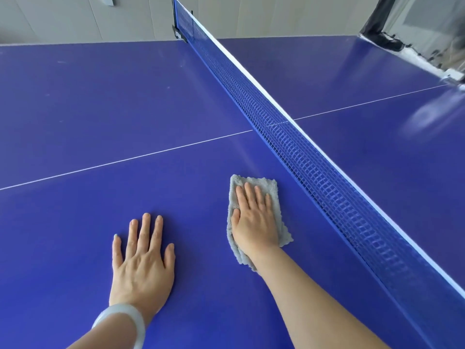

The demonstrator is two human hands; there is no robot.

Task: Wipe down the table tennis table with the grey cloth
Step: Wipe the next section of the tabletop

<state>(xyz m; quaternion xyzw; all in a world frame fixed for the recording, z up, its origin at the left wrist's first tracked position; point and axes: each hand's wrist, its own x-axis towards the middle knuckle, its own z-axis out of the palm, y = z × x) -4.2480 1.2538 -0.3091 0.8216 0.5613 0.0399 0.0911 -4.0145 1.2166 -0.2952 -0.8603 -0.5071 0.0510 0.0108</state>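
Note:
The blue table tennis table (100, 109) fills the view. A folded grey cloth (273, 190) lies on it near the net, on my side of the white centre line. My right hand (254, 217) presses flat on the cloth with straight fingers. My left hand (143, 258) rests flat on the bare tabletop to the left of the cloth, fingers spread, with a pale bangle on its wrist.
The blue net (302, 147) with a white top band runs diagonally from the far clamp (179, 34) to the lower right. A dark ball-catch net frame (402, 41) stands at the table's far right end. Pale wall panels lie beyond the far edge.

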